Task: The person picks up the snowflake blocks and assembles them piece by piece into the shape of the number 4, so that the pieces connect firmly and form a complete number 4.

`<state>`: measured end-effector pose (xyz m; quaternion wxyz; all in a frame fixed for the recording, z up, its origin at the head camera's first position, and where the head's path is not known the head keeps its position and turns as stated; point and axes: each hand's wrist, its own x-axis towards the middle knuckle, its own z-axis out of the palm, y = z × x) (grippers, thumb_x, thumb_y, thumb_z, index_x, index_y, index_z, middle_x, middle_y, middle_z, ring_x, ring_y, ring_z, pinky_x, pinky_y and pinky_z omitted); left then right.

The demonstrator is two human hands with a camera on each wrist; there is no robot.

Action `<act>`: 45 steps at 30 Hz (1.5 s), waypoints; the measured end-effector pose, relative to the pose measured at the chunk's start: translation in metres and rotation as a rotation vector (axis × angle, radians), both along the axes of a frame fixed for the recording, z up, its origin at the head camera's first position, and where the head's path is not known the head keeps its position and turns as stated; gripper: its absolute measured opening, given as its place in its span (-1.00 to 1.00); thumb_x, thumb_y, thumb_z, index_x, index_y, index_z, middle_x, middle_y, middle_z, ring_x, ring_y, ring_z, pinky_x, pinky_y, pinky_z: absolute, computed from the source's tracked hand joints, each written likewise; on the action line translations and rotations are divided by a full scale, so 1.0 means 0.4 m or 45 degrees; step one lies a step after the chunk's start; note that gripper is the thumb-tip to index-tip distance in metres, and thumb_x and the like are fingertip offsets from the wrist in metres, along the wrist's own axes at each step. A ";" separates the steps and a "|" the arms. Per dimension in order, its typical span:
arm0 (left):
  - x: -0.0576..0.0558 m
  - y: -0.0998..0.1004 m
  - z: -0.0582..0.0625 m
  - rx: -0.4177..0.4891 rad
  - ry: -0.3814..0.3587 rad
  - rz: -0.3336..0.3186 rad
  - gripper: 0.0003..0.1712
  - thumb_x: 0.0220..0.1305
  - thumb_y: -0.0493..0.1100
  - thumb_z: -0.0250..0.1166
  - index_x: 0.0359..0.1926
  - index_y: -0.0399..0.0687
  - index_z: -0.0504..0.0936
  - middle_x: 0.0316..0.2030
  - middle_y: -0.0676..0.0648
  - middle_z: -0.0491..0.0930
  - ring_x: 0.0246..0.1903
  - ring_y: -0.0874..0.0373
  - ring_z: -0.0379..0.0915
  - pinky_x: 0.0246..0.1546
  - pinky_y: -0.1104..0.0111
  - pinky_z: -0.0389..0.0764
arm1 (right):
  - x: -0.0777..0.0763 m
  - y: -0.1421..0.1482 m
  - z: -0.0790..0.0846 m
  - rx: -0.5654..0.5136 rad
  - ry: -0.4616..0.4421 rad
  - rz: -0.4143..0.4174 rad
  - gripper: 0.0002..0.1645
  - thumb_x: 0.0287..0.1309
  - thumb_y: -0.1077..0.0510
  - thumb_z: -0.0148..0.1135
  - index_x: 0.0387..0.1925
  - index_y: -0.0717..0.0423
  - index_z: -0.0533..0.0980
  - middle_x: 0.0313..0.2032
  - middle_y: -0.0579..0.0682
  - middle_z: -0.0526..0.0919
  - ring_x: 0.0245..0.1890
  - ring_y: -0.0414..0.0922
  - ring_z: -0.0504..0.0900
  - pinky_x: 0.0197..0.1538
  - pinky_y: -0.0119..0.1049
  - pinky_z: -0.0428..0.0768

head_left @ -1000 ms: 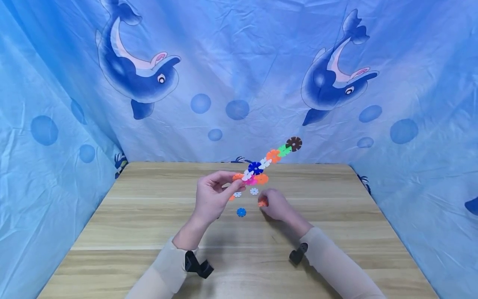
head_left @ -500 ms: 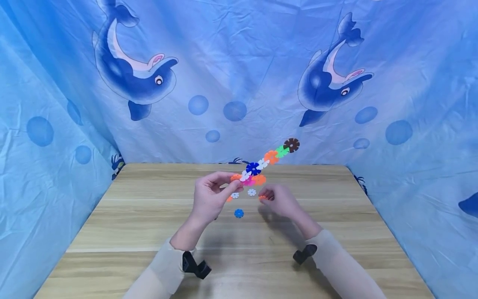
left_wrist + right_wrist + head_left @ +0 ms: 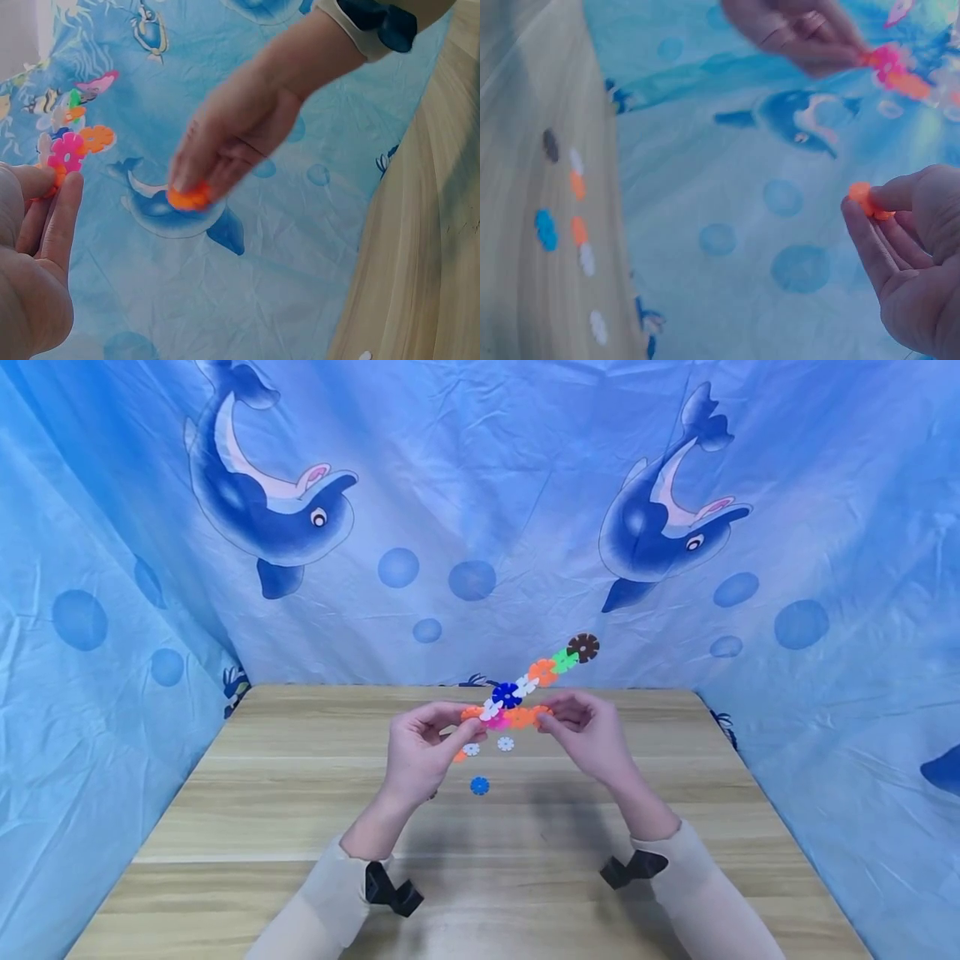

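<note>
My left hand [image 3: 420,752] pinches a chain of toothed plastic snowflake discs near its pink disc [image 3: 495,719], above the table. From there the chain slants up to the right through a dark blue disc [image 3: 507,696], an orange and a green one, ending in a brown disc [image 3: 583,647]. Orange discs flank the pink one. Between thumb and fingertips, my right hand [image 3: 596,743] holds a loose orange disc [image 3: 860,196]. In the head view it overlaps the chain's right orange disc [image 3: 96,139]; both wrist views show a gap between them.
Several loose discs lie on the wooden table [image 3: 300,810] below the hands, among them a light blue disc [image 3: 480,786], a white disc [image 3: 506,744] and a dark disc [image 3: 550,145]. A blue dolphin-print curtain [image 3: 480,510] encloses the table's back and sides.
My right hand has lifted an orange disc off the table and brought it up beside the chain. The left hand keeps its hold on the chain, nearly still.
</note>
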<state>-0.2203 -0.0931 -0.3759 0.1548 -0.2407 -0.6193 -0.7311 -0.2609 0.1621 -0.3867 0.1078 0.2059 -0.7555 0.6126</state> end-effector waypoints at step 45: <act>0.004 0.012 -0.025 -0.153 -0.014 0.053 -0.83 0.27 -0.45 0.47 -0.11 -0.42 0.79 -0.16 -0.42 0.79 -0.27 0.27 0.84 -0.16 0.29 0.84 | 0.079 0.002 0.066 -0.239 -0.419 0.184 -0.78 0.32 0.44 0.34 -0.20 0.09 0.73 -0.32 -0.11 0.78 -0.33 -0.19 0.80 -0.20 -0.29 0.85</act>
